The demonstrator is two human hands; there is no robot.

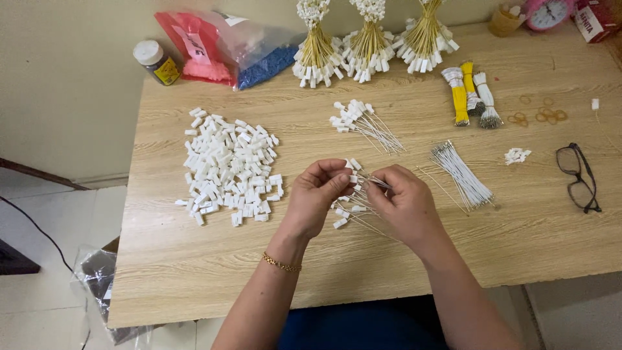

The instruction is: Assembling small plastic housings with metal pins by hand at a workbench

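Note:
My left hand (316,194) pinches a small white plastic connector (352,178) over the middle of the wooden table (194,259). My right hand (405,204) grips a thin white wire (376,183) and holds its end at that connector. Under both hands lies a small bunch of finished wires with white connectors (343,214). A large pile of loose white connectors (230,168) lies to the left. Bare white wires (463,175) lie to the right of my right hand.
Another bunch of finished wires (363,123) lies further back. Three tied yellow-wire bundles (369,42) stand at the far edge, beside plastic bags (220,48) and a jar (155,61). Yellow and white wire bundles (470,94), rubber bands (541,113) and glasses (578,176) sit right.

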